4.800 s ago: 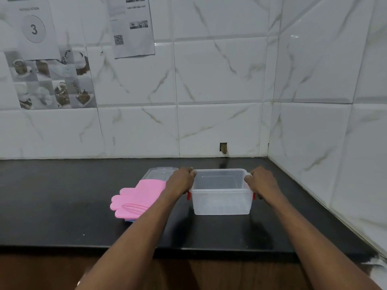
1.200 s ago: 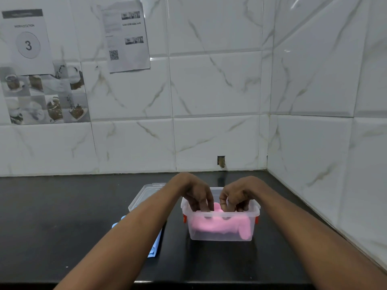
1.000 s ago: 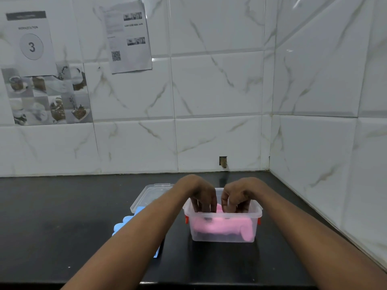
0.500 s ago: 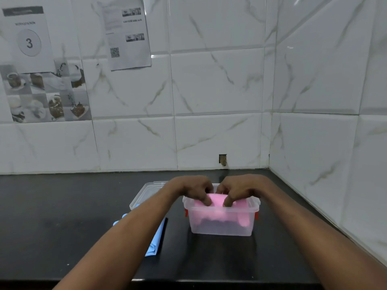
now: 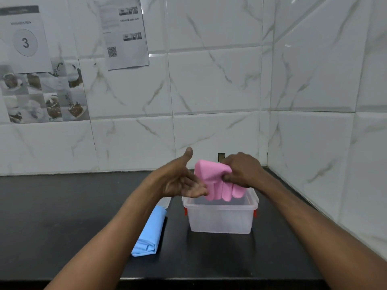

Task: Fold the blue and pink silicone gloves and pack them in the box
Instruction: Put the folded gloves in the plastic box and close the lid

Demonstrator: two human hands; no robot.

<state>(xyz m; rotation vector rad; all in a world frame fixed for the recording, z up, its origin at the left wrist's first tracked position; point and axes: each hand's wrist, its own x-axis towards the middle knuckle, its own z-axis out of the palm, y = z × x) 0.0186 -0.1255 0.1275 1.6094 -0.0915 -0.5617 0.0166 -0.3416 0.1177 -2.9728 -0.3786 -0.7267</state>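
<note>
Pink glove [image 5: 213, 178] now above box [image 5: 219, 218]

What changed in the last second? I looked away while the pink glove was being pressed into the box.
The pink glove has been lifted back out; the right hand grips it above the box, its fingers dangling over the rim. The left hand has let go and is open beside it. The box and the folded blue glove stay put on the counter.

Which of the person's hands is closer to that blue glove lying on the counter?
The left. The left hand is open, raised above and just beyond the blue glove. The right hand is farther right, above the box, gripping the pink glove.
</note>
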